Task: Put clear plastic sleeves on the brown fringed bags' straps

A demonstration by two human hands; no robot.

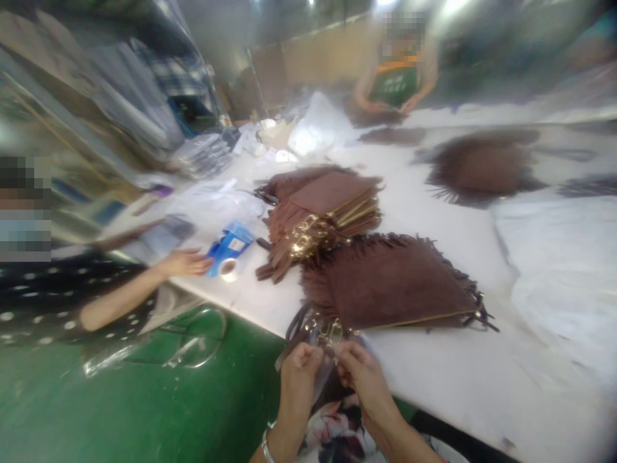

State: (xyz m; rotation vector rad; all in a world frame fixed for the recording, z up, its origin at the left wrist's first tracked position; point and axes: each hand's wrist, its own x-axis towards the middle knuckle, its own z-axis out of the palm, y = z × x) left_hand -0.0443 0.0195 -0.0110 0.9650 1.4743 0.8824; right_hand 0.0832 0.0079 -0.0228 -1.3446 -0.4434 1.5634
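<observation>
Both my hands are close together at the table's near edge, just in front of a brown fringed bag (395, 283). The fingers of my left hand (301, 363) are curled in a pinch. My right hand (359, 370) is pinched a little to the right of it. Between them is something clear and thin, perhaps plastic, but blur hides what the fingertips hold. Gold metal clasps (330, 331) on dark straps lie right beyond my fingers. A stack of brown fringed bags (332, 193) with gold hardware (306, 238) sits farther back.
At the left, a co-worker's hand (187, 262) reaches to a blue box (231, 247) beside a tape roll (229, 270). White plastic sheeting (569, 270) covers the right side. More brown pieces (486, 167) lie behind. Another person (395, 83) is across the table.
</observation>
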